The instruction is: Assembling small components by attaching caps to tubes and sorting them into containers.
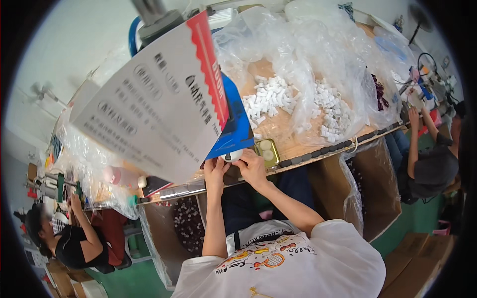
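Note:
Both hands meet at the table's front edge, under a blue machine part point(234, 121). A rounded white piece point(231, 156) with a small dark spot sits between them. My left hand point(215, 174) is closed at the left of this piece, its fingertips bent inward. Its counterpart, my right hand point(252, 169), pinches at the right side, with thumb and forefinger close to the white piece. What the fingertips hold is too small and partly hidden to name. A large white card point(154, 104) with a red edge hangs in front of the machine and covers much of it.
Small white plastic fittings point(273, 97) lie heaped beyond my hands, amid clear plastic sheeting point(318, 44). A yellowish tin point(268, 151) stands beside my right hand. Lined cartons point(375, 198) with dark pieces flank my legs. Other people work at left point(74, 238) and right point(432, 159).

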The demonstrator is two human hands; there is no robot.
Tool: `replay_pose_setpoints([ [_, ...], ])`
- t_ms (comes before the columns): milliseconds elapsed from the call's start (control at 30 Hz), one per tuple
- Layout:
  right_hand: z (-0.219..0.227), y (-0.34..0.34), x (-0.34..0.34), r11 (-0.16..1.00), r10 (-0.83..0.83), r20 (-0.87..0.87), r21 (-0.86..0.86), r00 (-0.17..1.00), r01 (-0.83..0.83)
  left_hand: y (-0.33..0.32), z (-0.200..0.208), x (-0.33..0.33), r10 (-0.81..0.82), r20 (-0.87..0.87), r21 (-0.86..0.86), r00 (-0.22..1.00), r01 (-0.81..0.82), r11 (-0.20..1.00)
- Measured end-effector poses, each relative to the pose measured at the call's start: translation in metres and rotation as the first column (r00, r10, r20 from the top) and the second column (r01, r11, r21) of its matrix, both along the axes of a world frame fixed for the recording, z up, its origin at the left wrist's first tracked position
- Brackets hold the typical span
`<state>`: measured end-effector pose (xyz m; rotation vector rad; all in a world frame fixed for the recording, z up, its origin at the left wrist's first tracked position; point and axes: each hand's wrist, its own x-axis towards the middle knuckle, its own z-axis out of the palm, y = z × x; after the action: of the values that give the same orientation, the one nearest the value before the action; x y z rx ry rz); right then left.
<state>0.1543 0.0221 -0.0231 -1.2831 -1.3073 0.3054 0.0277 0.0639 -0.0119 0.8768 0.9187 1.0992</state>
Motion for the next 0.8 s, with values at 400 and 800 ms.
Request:
replay_pose_setpoints([
  [400,0.038,0.004,-0.002,0.994,0.051,-0.156,-0.09,0.986,-0.066,-0.013,-0.024,0.002,0.231,-0.386,0.326,0.893,-0.102,0.94],
  [800,-0.073,-0.36,0.165,0.58,-0.054,0.578,-0.645,0.814,0.497,-0.018,-0.033,0.005,0.313,-0.433,0.329,0.845,-0.175,0.928],
])
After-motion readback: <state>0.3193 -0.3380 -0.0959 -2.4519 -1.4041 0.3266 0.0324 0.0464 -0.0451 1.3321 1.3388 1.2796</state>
